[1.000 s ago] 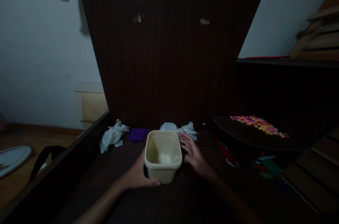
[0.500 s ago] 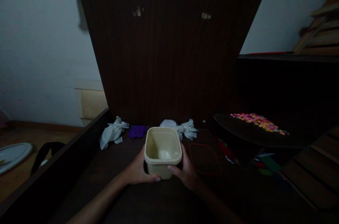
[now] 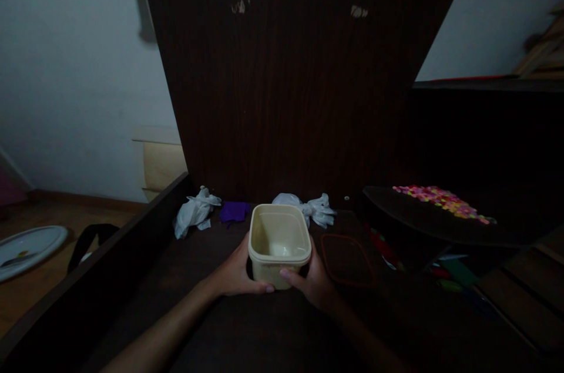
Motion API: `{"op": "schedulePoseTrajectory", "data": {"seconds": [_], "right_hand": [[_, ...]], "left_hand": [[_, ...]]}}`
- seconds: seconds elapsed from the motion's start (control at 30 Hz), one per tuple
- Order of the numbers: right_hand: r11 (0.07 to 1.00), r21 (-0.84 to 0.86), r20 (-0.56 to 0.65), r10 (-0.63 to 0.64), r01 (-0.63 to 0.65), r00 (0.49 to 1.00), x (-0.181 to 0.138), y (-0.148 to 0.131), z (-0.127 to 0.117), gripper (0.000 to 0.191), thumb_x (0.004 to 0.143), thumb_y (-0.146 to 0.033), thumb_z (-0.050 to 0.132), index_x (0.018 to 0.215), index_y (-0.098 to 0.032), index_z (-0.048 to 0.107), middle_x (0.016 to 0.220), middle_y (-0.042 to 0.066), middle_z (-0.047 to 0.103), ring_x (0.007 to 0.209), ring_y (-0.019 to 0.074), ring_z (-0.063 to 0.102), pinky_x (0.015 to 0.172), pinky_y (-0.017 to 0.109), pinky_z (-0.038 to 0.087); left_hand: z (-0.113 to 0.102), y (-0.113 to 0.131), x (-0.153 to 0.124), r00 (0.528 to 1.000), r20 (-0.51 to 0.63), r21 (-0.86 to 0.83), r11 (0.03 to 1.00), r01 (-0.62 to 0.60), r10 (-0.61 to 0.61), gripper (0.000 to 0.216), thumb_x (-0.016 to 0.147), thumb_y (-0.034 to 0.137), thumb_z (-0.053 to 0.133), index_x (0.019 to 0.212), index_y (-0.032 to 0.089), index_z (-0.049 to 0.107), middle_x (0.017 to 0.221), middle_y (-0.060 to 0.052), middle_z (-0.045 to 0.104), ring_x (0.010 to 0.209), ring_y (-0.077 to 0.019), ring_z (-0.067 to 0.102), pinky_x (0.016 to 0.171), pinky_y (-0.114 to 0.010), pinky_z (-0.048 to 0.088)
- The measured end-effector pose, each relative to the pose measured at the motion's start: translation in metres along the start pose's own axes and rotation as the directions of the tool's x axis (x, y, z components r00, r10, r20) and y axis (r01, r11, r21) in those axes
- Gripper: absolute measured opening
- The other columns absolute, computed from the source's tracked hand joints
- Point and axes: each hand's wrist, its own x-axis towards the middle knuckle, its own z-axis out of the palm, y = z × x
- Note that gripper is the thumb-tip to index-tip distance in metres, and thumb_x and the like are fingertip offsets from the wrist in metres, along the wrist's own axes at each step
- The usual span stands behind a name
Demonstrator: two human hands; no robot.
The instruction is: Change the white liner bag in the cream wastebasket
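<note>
A cream plastic container (image 3: 282, 276), open at the top with nothing visible inside, is held between both hands above or on the dark wooden surface. My left hand (image 3: 238, 270) wraps its left side, thumb along the lower front. On the other side, my right hand (image 3: 315, 279) grips it with the thumb pressed on the front wall below the rim. Just right of the container lies a thin reddish-brown rectangular frame, perhaps a lid (image 3: 348, 260). Whether the container's base touches the surface cannot be made out.
Behind the container lie white plastic bags (image 3: 319, 210), a purple cloth (image 3: 234, 211) and another crumpled bag (image 3: 194, 213). A raised dark edge (image 3: 110, 255) runs along the left. Pink and yellow pieces (image 3: 443, 201) cover part of a dark shelf at right.
The view has shifted slightly, so everything appears a little further right or higher. Both hands keep the same hold on the container.
</note>
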Motion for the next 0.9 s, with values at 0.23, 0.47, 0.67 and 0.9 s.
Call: {"op": "schedulePoseTrajectory", "data": {"seconds": [0.23, 0.47, 0.67, 0.9], "right_hand": [[1.000, -0.018, 0.020, -0.016, 0.016, 1.000, 0.001, 0.003, -0.002, 0.101, 0.073, -0.045, 0.079, 0.155, -0.021, 0.025, 0.153, 0.017, 0.048, 0.141, 0.0330, 0.047, 0.118, 0.051, 0.036], [0.992, -0.124, -0.013, 0.005, -0.007, 1.000, -0.004, 0.011, -0.002, 0.101, 0.065, -0.043, 0.084, 0.150, -0.020, 0.036, 0.145, 0.016, 0.055, 0.134, 0.0359, 0.053, 0.115, 0.054, 0.040], [0.974, -0.229, 0.053, 0.017, -0.005, 0.998, -0.009, 0.023, -0.004, 0.090, 0.063, -0.042, 0.085, 0.142, -0.021, 0.047, 0.139, 0.015, 0.060, 0.130, 0.0363, 0.055, 0.113, 0.055, 0.042], [0.968, -0.252, 0.035, 0.015, -0.005, 0.999, -0.008, 0.026, -0.005, 0.089, 0.057, -0.038, 0.087, 0.137, -0.022, 0.051, 0.137, 0.014, 0.061, 0.130, 0.0384, 0.055, 0.113, 0.058, 0.041]], "left_hand": [[-0.001, 0.005, 0.001, 1.000, 0.010, 0.008, 1.000, -0.008, 0.008, 0.119, 0.065, 0.053, 0.089, 0.157, 0.017, 0.024, 0.154, -0.020, 0.042, 0.145, -0.0398, 0.037, 0.123, -0.057, 0.025], [-0.001, 0.005, 0.000, 1.000, 0.007, 0.003, 1.000, 0.016, -0.016, 0.125, 0.063, 0.055, 0.089, 0.159, 0.017, 0.019, 0.150, -0.020, 0.047, 0.144, -0.0404, 0.039, 0.122, -0.056, 0.027], [-0.002, 0.005, -0.002, 0.999, 0.010, 0.000, 1.000, 0.030, -0.030, 0.134, 0.060, 0.053, 0.091, 0.161, 0.017, 0.011, 0.150, -0.021, 0.047, 0.143, -0.0395, 0.040, 0.122, -0.055, 0.028], [-0.015, 0.010, -0.003, 0.996, 0.088, 0.046, 0.999, 0.012, -0.016, 0.133, 0.059, 0.050, 0.093, 0.161, 0.017, 0.015, 0.158, -0.022, 0.038, 0.147, -0.0415, 0.034, 0.123, -0.055, 0.026]]}}
